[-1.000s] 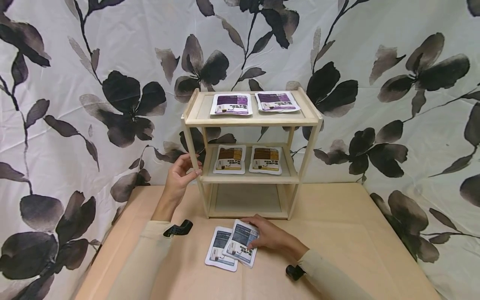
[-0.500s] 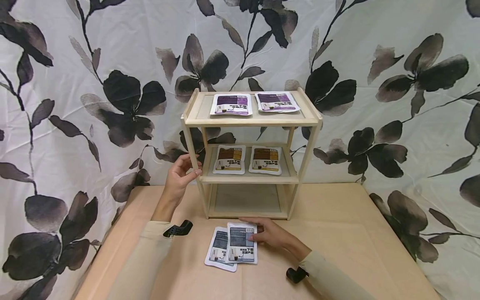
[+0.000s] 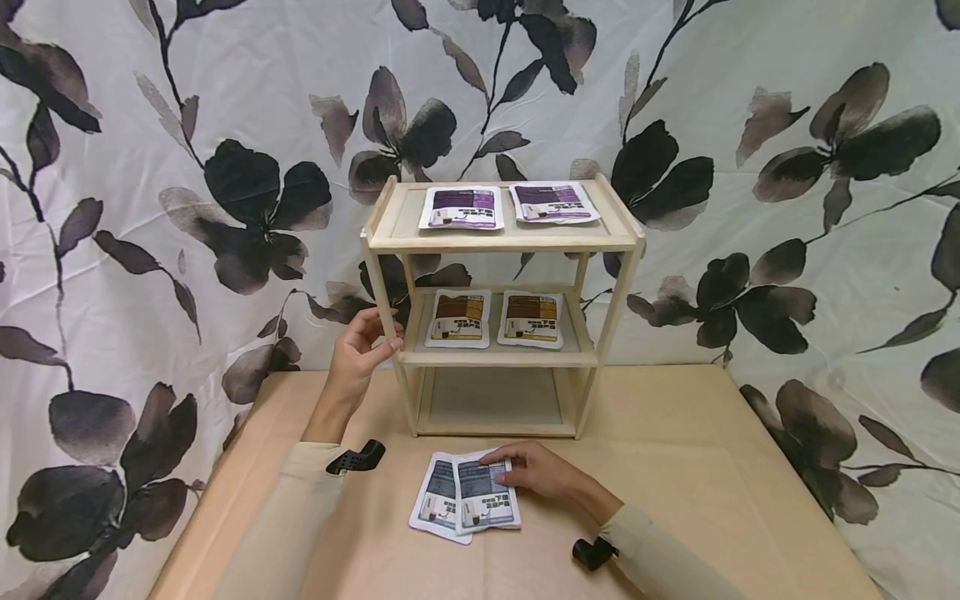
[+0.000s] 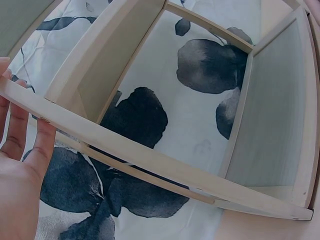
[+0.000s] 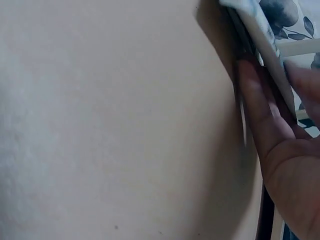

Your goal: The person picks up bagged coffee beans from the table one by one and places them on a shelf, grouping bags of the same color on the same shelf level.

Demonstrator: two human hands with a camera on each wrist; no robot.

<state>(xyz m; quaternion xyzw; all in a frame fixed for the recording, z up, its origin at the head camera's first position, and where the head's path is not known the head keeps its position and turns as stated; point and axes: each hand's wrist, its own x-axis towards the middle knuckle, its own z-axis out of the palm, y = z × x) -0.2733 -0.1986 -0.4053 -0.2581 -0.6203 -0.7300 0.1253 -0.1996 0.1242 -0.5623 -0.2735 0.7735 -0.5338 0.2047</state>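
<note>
R hand (image 3: 534, 475) grip pinches top blue pouch (image 3: 486, 502) on tabletop (image 3: 675, 467), prob. lifting its edge. L hand (image 3: 358, 357) grip wraps shelf (image 3: 502, 242) post.

Printed labels appear on the pouches on the desk (image 3: 486, 502) and on the shelf pouches (image 3: 459, 318), but none is legible.

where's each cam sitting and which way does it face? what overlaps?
Head: worn high, faces forward and down at the wooden shelf; both forearms, left hand, right hand show.
Left wrist: by the palm, looks across the shelf frame; fingers show.
Right wrist: low over the table, toward the blue pouch; fingers show.
Shared: head and left wrist both show the shelf.
</note>
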